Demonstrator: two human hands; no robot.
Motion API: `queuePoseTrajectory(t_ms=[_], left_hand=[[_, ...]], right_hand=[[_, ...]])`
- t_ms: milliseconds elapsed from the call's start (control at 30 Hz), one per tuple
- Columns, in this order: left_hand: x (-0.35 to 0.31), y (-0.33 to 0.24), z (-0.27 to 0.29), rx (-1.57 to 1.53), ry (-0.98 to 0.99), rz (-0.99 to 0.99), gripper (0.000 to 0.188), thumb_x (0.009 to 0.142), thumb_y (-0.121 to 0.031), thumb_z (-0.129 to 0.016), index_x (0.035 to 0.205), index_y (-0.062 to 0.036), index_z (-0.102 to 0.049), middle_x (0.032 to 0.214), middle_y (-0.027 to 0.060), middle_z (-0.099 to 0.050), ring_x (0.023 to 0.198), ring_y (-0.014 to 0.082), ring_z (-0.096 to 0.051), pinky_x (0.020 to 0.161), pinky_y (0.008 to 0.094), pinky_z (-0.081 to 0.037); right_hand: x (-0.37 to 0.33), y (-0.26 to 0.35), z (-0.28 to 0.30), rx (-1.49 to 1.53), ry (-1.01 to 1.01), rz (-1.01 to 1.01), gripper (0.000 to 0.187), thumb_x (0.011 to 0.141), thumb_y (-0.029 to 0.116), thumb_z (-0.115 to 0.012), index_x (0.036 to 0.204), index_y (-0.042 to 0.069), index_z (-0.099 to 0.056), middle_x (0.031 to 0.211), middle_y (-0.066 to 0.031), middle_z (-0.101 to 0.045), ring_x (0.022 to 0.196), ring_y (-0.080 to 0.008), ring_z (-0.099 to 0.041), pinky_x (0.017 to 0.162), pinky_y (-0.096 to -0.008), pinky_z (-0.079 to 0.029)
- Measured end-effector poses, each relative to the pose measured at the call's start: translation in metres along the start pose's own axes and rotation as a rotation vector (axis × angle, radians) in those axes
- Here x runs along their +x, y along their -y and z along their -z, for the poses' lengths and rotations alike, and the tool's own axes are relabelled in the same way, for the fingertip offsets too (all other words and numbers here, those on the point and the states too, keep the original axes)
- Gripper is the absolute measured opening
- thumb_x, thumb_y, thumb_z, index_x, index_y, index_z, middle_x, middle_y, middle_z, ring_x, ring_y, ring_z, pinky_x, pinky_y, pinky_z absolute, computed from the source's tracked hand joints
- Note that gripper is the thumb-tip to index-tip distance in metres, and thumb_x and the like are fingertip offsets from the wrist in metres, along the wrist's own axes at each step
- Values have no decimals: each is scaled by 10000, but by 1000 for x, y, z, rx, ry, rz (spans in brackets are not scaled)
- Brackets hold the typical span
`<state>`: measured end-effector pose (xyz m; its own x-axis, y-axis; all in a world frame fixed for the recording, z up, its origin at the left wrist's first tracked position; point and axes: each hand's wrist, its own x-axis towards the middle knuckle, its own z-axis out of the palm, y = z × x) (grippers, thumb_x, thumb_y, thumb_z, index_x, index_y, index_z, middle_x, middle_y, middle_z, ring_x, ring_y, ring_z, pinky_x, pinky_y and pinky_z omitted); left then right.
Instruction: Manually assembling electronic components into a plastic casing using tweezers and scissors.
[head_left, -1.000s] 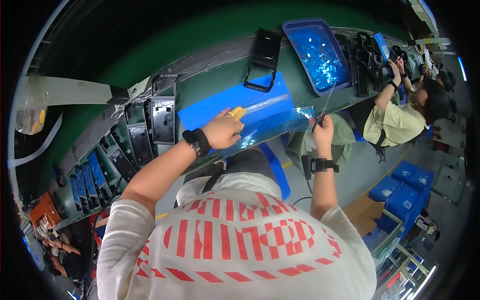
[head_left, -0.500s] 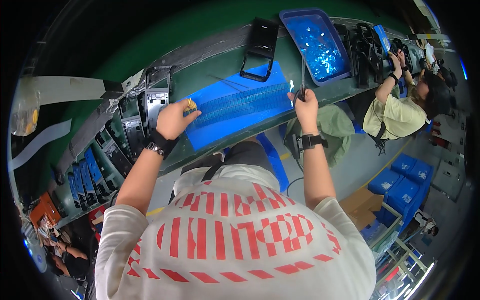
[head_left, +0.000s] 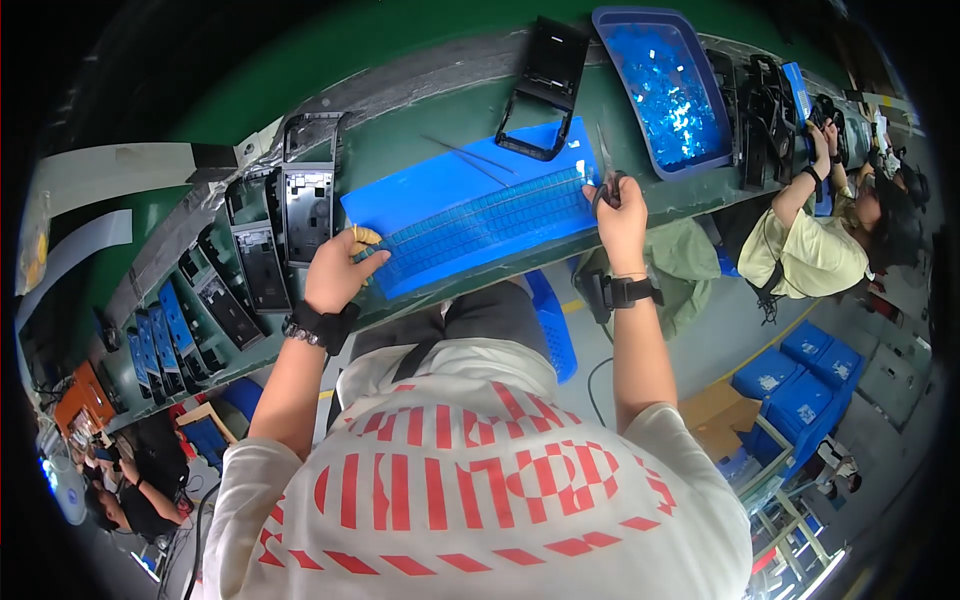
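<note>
On a flat blue board [head_left: 405, 200] lies a long translucent blue sheet [head_left: 485, 222] divided into rows of small rectangles. My left hand [head_left: 340, 268], with yellow coverings on fingertips, pinches the sheet's left end between thumb and fingers. At the opposite end, my right hand [head_left: 625, 218] has its fingers through the dark handles of a pair of scissors [head_left: 605, 152], blades pointing away from me. My right fingertips are close to the sheet's right end; whether they touch it I cannot tell. Two thin dark rods [head_left: 468, 158], perhaps tweezers, lie on the board behind the sheet.
A black plastic frame [head_left: 558, 70] overlaps the board's far edge. Right of it stands a blue tray [head_left: 655, 172] of shiny blue scraps. More black housings [head_left: 308, 205] line the bench at left. A co-worker in a pale yellow shirt [head_left: 800, 245] works at right.
My left hand has brought the sheet's left end nearer the board's front edge. The right hand still holds the scissors. The whole view has shifted slightly.
</note>
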<state>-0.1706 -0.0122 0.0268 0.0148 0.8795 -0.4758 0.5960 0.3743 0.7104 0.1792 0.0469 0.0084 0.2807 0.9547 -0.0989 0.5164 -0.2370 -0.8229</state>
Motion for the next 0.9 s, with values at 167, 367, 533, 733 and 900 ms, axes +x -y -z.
queuePoseTrajectory(t_ms=[167, 367, 533, 733, 900], left_hand=[[2, -6, -2, 148, -43, -28, 259, 697, -224, -684, 827, -20, -592, 666, 120, -600, 556, 227, -578, 525, 296, -437], [6, -11, -3, 113, -64, -76, 216, 708, -164, -682, 840, -19, -594, 690, 69, -604, 587, 141, -565, 538, 254, -425], [-18, -70, 13, -94, -259, -342, 134, 721, -49, -651, 844, -15, -609, 805, 62, -609, 753, 130, -567, 691, 244, -425], [-58, -169, 52, 17, -30, -1049, 204, 596, -40, -716, 780, -68, -631, 767, 45, -618, 697, 203, -582, 656, 306, -440], [-70, -197, 50, 57, 38, -1072, 238, 610, -67, -729, 820, -62, -616, 761, 49, -626, 669, 198, -587, 643, 292, -437]], right_hand=[[6, -9, 0, 33, 13, -16, 164, 727, -40, -584, 864, -38, -494, 709, 4, -470, 564, -39, -409, 571, -189, -439], [10, -9, 9, 9, -3, 29, 171, 719, -35, -601, 856, -26, -499, 694, 15, -465, 584, -33, -420, 558, -187, -422], [-5, -39, 49, 85, 73, -46, 186, 723, 40, -663, 797, 0, -497, 672, 18, -483, 614, -55, -438, 564, -205, -393], [-57, 100, 103, 608, 131, 126, 219, 752, 61, -643, 799, 49, -430, 966, -122, -607, 899, -164, -558, 807, -296, -420], [-97, 192, 77, 456, 468, 459, 339, 644, 80, -741, 803, 60, -443, 894, -86, -610, 806, -144, -554, 741, -276, -425]])
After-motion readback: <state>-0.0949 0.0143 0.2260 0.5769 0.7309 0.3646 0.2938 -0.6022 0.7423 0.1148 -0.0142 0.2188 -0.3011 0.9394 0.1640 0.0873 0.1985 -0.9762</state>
